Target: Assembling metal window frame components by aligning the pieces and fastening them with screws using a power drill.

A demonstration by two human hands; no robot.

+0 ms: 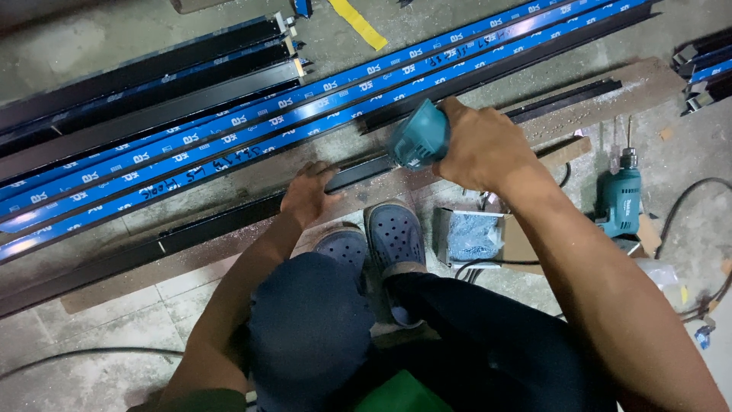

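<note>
- Black metal channel (pixel 229 221) lies lengthwise on a wooden plank (pixel 587 99) on the concrete floor (pixel 114 38), running from lower left to upper right just in front of the crouching person's clogs (pixel 374 240).
- Right hand (pixel 480 145) is wrapped tight around a teal power tool (pixel 418 137), whose nose points down at the channel; I cannot see the bit or where exactly it meets the metal.
- Left hand (pixel 309 194) presses flat on the channel, fingers curled over its top edge, just beside the tool.
- To my eye, the risk is the bit skating off the smooth painted face: the holding fingers sit near enough that a slip sideways could reach them.
- Only one hand and the plank steady the long channel, so it could twist or roll if the tool grabs.
- Metal swarf lies pale on the plank and floor near the clogs, which are perforated; chips could get in.
- A second teal drill (pixel 619 200) rests on the floor to the right, beside an open cardboard box (pixel 473 236) of small parts, with a black cable (pixel 690 198) looping near; a tug on the cables could pull things over.
- Long profiles in blue film (pixel 305 114) lie beyond, well apart from the work.
</note>
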